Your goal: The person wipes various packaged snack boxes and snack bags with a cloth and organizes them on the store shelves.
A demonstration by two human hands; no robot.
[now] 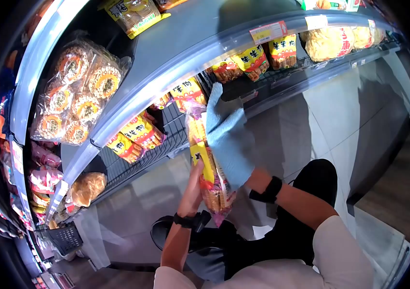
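My left hand (193,188) is closed round the left side of a long clear bag of snack sticks (210,178) with a yellow label. A light blue cloth (229,144) covers my right hand (231,139), beside the bag's upper part; its fingers are hidden under the fabric. Just beyond the bag's top, yellow snack packs (186,94) lie on the lower wire shelf (173,125). More yellow packs (252,61) stand further right on that shelf.
The upper shelf's curved front edge (161,79) overhangs the lower one. A pack of round pastries (82,91) sits at the left. A brown bag (88,189) and a black basket (64,238) are at lower left. My knee (318,180) is at right.
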